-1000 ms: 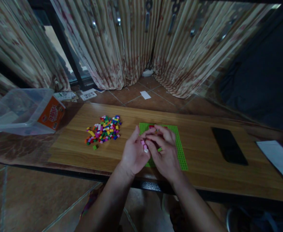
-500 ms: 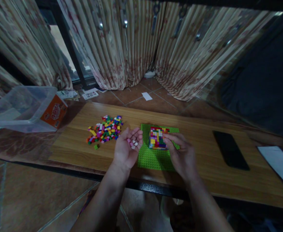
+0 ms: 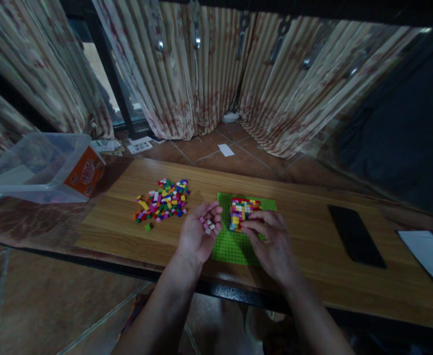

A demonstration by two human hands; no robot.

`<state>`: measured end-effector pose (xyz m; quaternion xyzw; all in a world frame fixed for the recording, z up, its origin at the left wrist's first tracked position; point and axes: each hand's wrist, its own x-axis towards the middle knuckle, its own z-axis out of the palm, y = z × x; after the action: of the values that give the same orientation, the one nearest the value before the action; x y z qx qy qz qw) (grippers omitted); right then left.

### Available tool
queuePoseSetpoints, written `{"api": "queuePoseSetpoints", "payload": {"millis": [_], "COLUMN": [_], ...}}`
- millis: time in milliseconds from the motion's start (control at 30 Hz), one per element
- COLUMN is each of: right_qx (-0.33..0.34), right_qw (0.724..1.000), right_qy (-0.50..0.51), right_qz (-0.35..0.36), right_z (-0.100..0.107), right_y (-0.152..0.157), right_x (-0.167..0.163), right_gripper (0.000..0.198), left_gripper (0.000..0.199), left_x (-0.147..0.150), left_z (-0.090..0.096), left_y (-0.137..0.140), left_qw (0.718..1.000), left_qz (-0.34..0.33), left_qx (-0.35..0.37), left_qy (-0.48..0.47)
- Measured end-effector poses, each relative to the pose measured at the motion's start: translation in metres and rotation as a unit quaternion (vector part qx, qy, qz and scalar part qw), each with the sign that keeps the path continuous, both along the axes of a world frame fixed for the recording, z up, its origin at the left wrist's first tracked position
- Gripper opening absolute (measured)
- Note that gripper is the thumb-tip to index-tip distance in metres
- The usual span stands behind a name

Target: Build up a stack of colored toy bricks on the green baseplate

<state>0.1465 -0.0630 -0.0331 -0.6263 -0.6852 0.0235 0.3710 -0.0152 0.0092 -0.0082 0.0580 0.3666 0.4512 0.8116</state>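
Palm up and cupped, my left hand [image 3: 194, 239] holds several small pink and white toy bricks [image 3: 209, 226] just left of the green studded baseplate [image 3: 229, 249]. On that baseplate stands a low block of many-coloured toy bricks [image 3: 243, 207]. My right hand [image 3: 273, 241] reaches over the baseplate, its thumb and fingertips pinched together at the block's near edge. What sits between those fingertips is too small to make out. The hand covers the block's right and near part.
A loose pile of coloured bricks [image 3: 168, 199] lies on the wooden table [image 3: 109, 227] at left, with one green brick [image 3: 149, 227] apart. A clear plastic bin [image 3: 42, 187] stands far left. At right are a black phone-like slab [image 3: 354, 236] and a white sheet [image 3: 426, 256].
My right hand has moved left and nearer along the brick block, from its right side to its near edge. My left hand stays cupped around the pink and white bricks. The view has shifted slightly.
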Motion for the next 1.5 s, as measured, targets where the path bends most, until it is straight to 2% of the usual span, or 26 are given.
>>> {"api": "queuePoseSetpoints", "payload": {"millis": [267, 600, 933, 1100, 1200, 1333, 1500], "right_qx": [0.003, 0.024, 0.037, 0.082, 0.106, 0.077, 0.061], "right_qw": [0.996, 0.997, 0.996, 0.992, 0.990, 0.996, 0.998], "right_qy": [0.073, 0.066, 0.068, 0.084, 0.092, 0.047, 0.009], "right_qz": [-0.051, -0.041, -0.038, -0.051, -0.030, 0.020, 0.003], "right_z": [-0.008, -0.011, -0.019, -0.006, 0.008, 0.019, 0.017], "right_y": [0.005, 0.001, -0.001, -0.002, -0.002, 0.001, 0.003], "right_x": [-0.001, -0.003, -0.002, -0.007, -0.016, -0.027, -0.036], "right_gripper": [0.003, 0.010, 0.010, 0.010, 0.014, 0.019, 0.018], "left_gripper": [0.023, 0.022, 0.035, 0.043, 0.046, 0.050, 0.054], "left_x": [0.001, 0.000, 0.002, 0.003, 0.004, 0.005, 0.005], "left_z": [0.001, 0.000, 0.006, 0.010, 0.012, 0.012, 0.012], "left_y": [-0.001, -0.001, -0.005, -0.007, -0.008, -0.009, -0.010], "left_qw": [1.000, 1.000, 0.999, 0.994, 0.990, 0.987, 0.984], "left_qz": [0.001, 0.003, -0.020, -0.044, -0.061, -0.075, -0.078], "left_qx": [-0.003, -0.002, 0.006, 0.025, 0.030, 0.037, 0.049], "left_qy": [0.002, -0.002, -0.046, -0.101, -0.122, -0.136, -0.151]}}
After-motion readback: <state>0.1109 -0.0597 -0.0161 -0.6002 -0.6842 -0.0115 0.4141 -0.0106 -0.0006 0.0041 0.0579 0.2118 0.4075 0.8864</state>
